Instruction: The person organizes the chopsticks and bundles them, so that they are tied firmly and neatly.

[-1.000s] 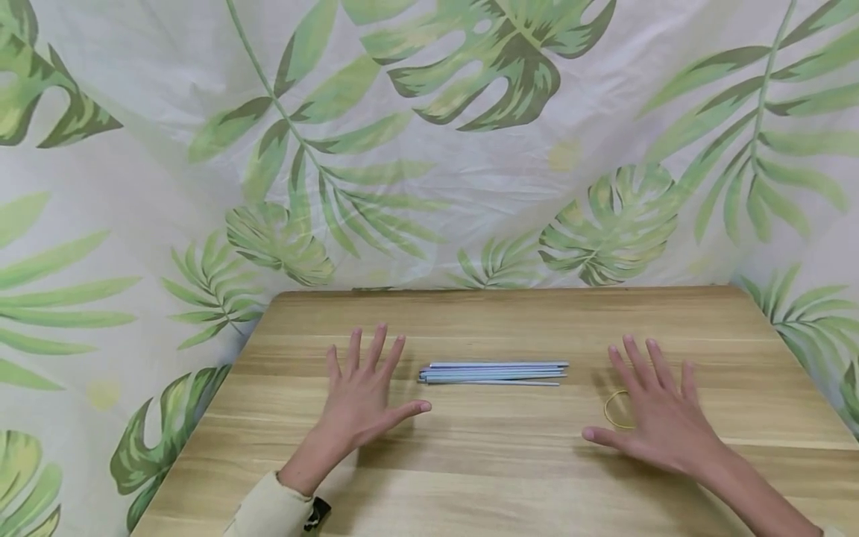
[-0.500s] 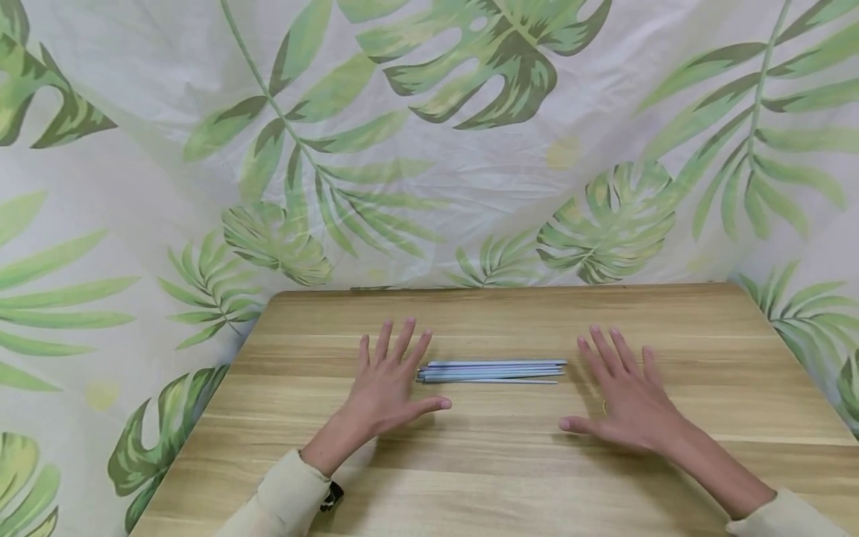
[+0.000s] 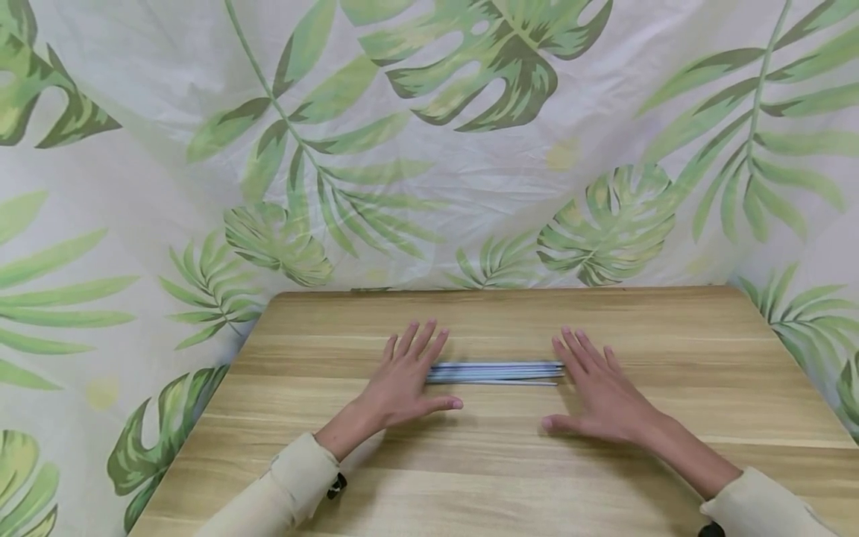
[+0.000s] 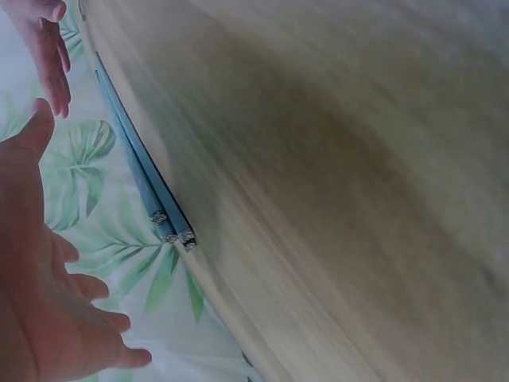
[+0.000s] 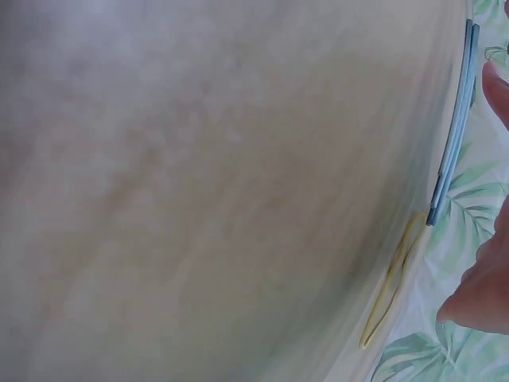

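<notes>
A bundle of thin, pale blue sticks (image 3: 496,372) lies crosswise on the wooden table, one stick slightly apart at the near side. Over its left end hovers my left hand (image 3: 405,384), fingers spread, thumb pointing right. My right hand (image 3: 607,399) is likewise spread beside the right end, its fingertips close to the stick ends. Neither hand grips anything. In the right wrist view a thin yellow loop, like a rubber band (image 5: 387,288), lies on the table near the sticks' right end; the right hand hides it from the head view.
The wooden table (image 3: 470,485) has its back edge against a hanging cloth (image 3: 483,179) printed with green leaves. The cloth also hangs along the left and right sides. Pale sleeves (image 3: 298,477) cover my forearms, with a small black object at each wrist.
Both hands have moved inward toward each other, the left rightward and the right leftward, reaching the ends of the bundle. The yellow loop has become covered in the head view. The sticks stay put.
</notes>
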A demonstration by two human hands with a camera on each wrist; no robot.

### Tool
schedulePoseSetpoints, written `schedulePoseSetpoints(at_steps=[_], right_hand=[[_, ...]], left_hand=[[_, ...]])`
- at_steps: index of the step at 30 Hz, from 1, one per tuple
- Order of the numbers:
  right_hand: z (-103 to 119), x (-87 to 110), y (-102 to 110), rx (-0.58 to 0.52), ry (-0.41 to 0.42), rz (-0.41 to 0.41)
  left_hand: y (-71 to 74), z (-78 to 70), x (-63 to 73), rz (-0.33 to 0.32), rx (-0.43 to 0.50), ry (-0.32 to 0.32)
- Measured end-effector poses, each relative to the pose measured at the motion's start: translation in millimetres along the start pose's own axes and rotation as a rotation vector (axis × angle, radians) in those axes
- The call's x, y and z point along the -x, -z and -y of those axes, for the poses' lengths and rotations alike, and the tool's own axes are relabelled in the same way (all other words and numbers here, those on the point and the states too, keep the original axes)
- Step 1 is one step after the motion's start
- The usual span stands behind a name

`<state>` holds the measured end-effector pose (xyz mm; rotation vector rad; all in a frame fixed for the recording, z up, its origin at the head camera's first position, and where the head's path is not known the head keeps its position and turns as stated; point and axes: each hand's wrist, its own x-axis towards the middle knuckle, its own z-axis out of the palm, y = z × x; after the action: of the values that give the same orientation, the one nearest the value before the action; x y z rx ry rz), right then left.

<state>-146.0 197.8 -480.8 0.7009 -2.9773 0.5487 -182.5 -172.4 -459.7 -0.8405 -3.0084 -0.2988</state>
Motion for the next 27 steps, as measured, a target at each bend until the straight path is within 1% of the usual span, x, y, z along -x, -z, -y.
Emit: schedulePoseSetpoints(at_steps=[5, 12, 17, 22, 27], right_hand=[[-1, -7.6, -3, -0.041, 0.021, -0.010], [-5, -20.9, -6, -0.127, 0.034, -0.001], [-7, -28.3, -11, -0.166, 0.044, 0.000], [-8, -36.0, -15, -0.186, 0.046, -0.004], [-6, -41.4, -17, -0.210, 0.030, 0.023]], left_hand=[[-4.2, 2.1, -6.8, 0.021, 0.061, -0.051], [-8.6, 7.0, -17.5, 0.038, 0.076, -0.121], [-9.4, 9.9, -27.0, 0.043, 0.113, -0.176], [-9.1, 12.6, -35.5, 0.050, 0.158, -0.182], [-11.2, 14.0, -39.1, 0.080, 0.198, -0.185]])
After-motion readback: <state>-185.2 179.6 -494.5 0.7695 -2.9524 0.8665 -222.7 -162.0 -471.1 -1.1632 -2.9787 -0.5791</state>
